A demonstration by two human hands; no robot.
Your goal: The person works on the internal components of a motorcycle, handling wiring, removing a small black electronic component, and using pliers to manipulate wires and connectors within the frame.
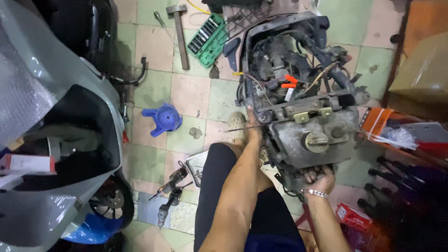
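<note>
Head cam looks down on a scooter [298, 93] with the body panels off, wiring and frame exposed, grimy fuel tank [310, 135] with its cap still in place. Left hand [254, 133] presses on the frame's left side with a thin rod beside it; can't tell if it's gripping. Right hand [317, 177] is curled around a part under the tank. So strip-down looks well along. Socket set [208, 39], hammer [179, 32] and drills [170, 196] lie on the floor.

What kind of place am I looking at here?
Most likely a small motorbike repair shop. A stripped scooter with its wiring bare sits on the tiled floor, with a hammer, a green socket set and power drills lying around it.
</note>
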